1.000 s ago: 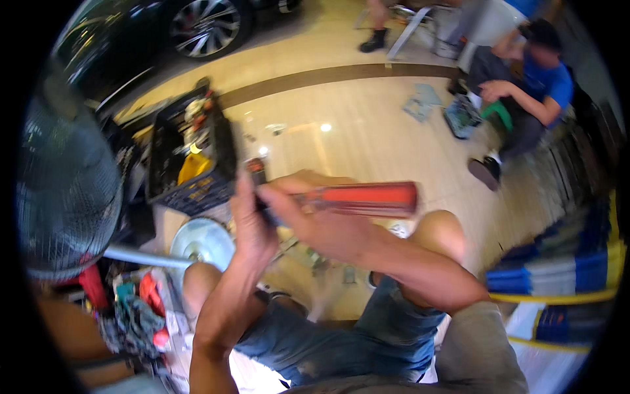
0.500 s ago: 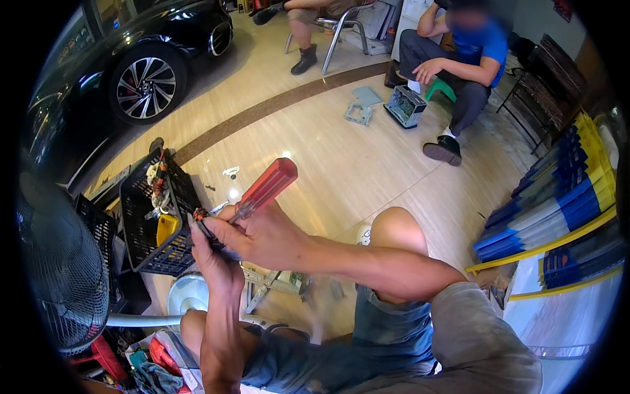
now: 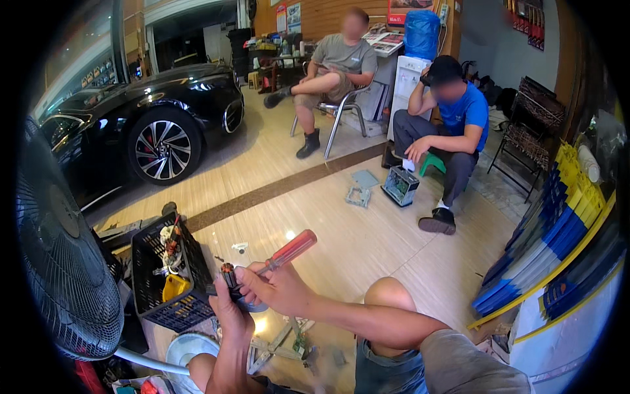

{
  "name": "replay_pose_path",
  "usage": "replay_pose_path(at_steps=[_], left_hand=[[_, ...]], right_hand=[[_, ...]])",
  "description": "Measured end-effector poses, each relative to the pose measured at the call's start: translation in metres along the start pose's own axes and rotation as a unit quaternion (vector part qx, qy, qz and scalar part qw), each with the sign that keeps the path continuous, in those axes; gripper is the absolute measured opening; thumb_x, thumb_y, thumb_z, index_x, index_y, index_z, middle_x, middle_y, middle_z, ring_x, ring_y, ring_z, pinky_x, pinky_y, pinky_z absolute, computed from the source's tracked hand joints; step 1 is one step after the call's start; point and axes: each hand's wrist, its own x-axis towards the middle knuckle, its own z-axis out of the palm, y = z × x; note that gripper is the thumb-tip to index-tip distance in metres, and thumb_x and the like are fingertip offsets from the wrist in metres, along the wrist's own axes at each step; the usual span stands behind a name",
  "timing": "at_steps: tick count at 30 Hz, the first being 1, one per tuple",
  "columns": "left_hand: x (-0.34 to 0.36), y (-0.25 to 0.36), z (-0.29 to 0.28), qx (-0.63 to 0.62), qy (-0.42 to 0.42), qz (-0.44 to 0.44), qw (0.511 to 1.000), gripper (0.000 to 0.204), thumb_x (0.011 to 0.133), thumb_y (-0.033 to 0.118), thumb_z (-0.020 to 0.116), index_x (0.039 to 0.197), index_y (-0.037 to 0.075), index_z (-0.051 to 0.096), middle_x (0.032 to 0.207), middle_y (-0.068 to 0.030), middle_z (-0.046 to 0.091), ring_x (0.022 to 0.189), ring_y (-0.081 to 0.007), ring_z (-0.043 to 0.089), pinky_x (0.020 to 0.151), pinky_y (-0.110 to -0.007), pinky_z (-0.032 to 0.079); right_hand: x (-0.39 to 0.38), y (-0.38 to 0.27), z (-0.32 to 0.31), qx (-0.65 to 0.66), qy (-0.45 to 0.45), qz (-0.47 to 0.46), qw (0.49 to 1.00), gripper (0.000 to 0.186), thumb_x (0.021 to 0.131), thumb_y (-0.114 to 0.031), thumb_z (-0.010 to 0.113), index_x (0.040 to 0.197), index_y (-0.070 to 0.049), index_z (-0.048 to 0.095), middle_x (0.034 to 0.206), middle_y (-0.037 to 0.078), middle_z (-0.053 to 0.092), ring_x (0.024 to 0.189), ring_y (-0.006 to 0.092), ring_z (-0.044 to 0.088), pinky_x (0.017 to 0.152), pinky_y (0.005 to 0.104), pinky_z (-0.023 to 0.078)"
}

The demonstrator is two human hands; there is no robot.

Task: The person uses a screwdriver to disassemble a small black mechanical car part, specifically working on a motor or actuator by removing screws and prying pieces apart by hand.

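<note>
My right hand [image 3: 283, 289] is closed around a screwdriver [image 3: 293, 248] with a clear red handle, which points up and to the right. Its fingers also press against a small dark part [image 3: 230, 278] with orange-copper strands at its top. That part is gripped upright in my left hand [image 3: 233, 318], thumb against its side. The two hands meet in front of my knees; the screwdriver's tip is hidden behind the right-hand fingers. Beneath the hands, metal brackets [image 3: 281, 338] and a small green circuit board [image 3: 300, 346] lie on the floor.
A black plastic crate [image 3: 190, 307] with a yellow tool stands left of my hands, beside a large fan [image 3: 72, 249]. A black car [image 3: 105, 131] is parked behind. Ahead, a person in blue [image 3: 462, 118] sits by an opened metal case [image 3: 400, 186]; another person [image 3: 341, 59] sits on a chair.
The view has tilted upward, so my hands and the floor things appear lower in the picture. Both hands keep hold of the screwdriver and the dark part.
</note>
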Motion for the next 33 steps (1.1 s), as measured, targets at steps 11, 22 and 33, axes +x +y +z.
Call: replay_pose_path(at_steps=[11, 22, 33], left_hand=[[-0.007, 0.009, 0.004, 0.001, -0.007, 0.022, 1.0, 0.042, 0.096, 0.051, 0.054, 0.089, 0.01, 0.056, 0.063, 0.0059, 0.043, 0.051, -0.0049, 0.041, 0.044, -0.021, 0.034], [-0.013, 0.012, 0.006, 0.014, 0.002, 0.057, 0.998, 0.038, 0.094, 0.048, 0.059, 0.094, 0.009, 0.058, 0.072, 0.004, 0.053, 0.06, -0.0046, 0.047, 0.054, -0.021, 0.038], [-0.002, 0.001, 0.001, 0.0, 0.033, 0.043, 0.999, 0.04, 0.093, 0.049, 0.06, 0.097, 0.009, 0.058, 0.073, 0.0016, 0.055, 0.059, -0.0078, 0.052, 0.051, -0.024, 0.044]], right_hand=[[-0.006, -0.002, 0.0, 0.004, -0.022, 0.005, 1.0, 0.042, 0.1, -0.035, 0.054, 0.088, 0.004, 0.065, 0.074, 0.007, 0.065, 0.063, 0.011, 0.063, 0.058, 0.0254, 0.053], [-0.009, 0.002, 0.003, -0.156, -0.009, -0.119, 0.981, 0.038, 0.1, -0.032, 0.055, 0.088, 0.002, 0.066, 0.071, 0.005, 0.064, 0.064, 0.0101, 0.062, 0.059, 0.0253, 0.052], [-0.013, -0.006, 0.006, -0.057, 0.06, -0.016, 0.996, 0.04, 0.101, -0.031, 0.052, 0.09, 0.004, 0.066, 0.072, 0.009, 0.066, 0.063, 0.0119, 0.064, 0.059, 0.0257, 0.053]])
